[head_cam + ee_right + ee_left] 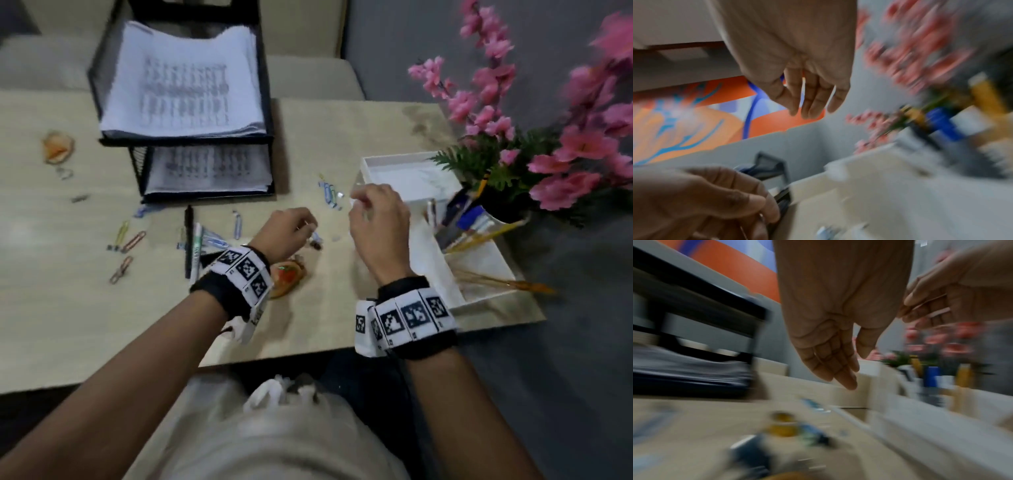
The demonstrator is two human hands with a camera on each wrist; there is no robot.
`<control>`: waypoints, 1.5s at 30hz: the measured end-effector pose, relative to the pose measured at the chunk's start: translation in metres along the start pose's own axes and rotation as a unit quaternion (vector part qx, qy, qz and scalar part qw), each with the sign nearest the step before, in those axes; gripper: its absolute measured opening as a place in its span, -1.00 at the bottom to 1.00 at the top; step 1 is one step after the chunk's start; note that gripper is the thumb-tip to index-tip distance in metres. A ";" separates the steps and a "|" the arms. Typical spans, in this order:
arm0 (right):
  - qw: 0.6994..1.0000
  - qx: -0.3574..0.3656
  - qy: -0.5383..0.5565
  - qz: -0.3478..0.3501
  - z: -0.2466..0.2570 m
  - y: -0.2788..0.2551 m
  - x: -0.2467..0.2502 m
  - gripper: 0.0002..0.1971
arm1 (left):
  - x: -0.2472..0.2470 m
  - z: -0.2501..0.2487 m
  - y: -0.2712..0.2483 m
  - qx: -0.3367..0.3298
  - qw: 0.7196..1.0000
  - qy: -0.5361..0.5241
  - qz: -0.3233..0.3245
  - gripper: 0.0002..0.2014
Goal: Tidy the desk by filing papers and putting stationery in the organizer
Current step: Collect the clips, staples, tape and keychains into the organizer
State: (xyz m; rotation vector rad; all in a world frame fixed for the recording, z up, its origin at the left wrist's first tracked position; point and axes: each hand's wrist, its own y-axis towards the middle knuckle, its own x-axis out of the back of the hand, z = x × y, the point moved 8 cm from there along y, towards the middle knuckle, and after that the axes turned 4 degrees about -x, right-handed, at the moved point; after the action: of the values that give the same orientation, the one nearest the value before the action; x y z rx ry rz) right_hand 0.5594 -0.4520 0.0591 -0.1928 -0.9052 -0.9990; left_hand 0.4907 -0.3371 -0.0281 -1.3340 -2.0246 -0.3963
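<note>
Loosely scattered paper clips: on the desk, left of both hands.
Organizer: white tray at the desk's right, pens inside.
Left hand: raised over the desk, fingers hanging relaxed, nothing gripped.
Right hand: raised beside the organizer, fingers bunched; grip cannot be told.
Paper trays: 2 tiers, both filled.

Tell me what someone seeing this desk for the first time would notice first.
Probably the pink flowers at the right edge, rising over the white organizer tray with its pens and pencils. Next, the black mesh paper tray at the back, both tiers stacked with printed sheets. Then the left hand and right hand mid-desk, among scattered coloured paper clips and pens.
</note>
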 end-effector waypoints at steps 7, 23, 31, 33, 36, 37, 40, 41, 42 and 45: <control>0.939 0.038 -0.081 0.331 0.085 -0.030 -0.177 -0.82 | 0.114 0.153 -0.078 0.176 0.975 -0.038 -0.131 -0.85; 0.904 -0.185 -0.170 0.347 0.088 -0.077 -0.240 -0.80 | 0.153 0.234 -0.101 0.215 0.951 -0.207 -0.080 -0.79; 0.950 -0.156 -0.081 0.260 0.124 -0.073 -0.213 -0.76 | 0.114 0.199 -0.097 0.237 0.908 -0.339 0.066 -0.63; 0.948 -0.110 -0.037 0.296 0.148 -0.078 -0.226 -0.82 | 0.117 0.196 -0.094 0.237 0.896 -0.373 0.044 -0.66; 0.932 -0.095 -0.005 0.349 0.157 -0.082 -0.256 -0.83 | 0.145 0.213 -0.092 0.245 0.856 -0.445 -0.098 -0.67; 0.931 -0.099 -0.016 0.350 0.154 -0.081 -0.264 -0.81 | 0.156 0.223 -0.095 0.254 0.848 -0.443 -0.143 -0.69; 0.935 -0.087 -0.093 0.331 0.151 -0.079 -0.282 -0.74 | 0.180 0.252 -0.105 0.269 0.866 -0.372 -0.200 -0.72; 0.933 -0.067 -0.122 0.331 0.152 -0.080 -0.287 -0.74 | 0.183 0.259 -0.108 0.273 0.873 -0.348 -0.204 -0.74; 0.927 -0.049 -0.152 0.339 0.154 -0.084 -0.292 -0.75 | 0.185 0.263 -0.111 0.276 0.878 -0.332 -0.206 -0.75; 0.913 -0.008 -0.207 0.353 0.154 -0.094 -0.298 -0.78 | 0.182 0.266 -0.112 0.268 0.883 -0.323 -0.210 -0.77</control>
State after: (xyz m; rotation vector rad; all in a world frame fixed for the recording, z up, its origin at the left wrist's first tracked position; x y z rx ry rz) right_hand 0.3313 -0.2317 -0.0849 -0.7138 -1.0948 -0.2858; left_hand 0.2470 -0.1056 -0.0863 -0.7112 -2.7056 0.4847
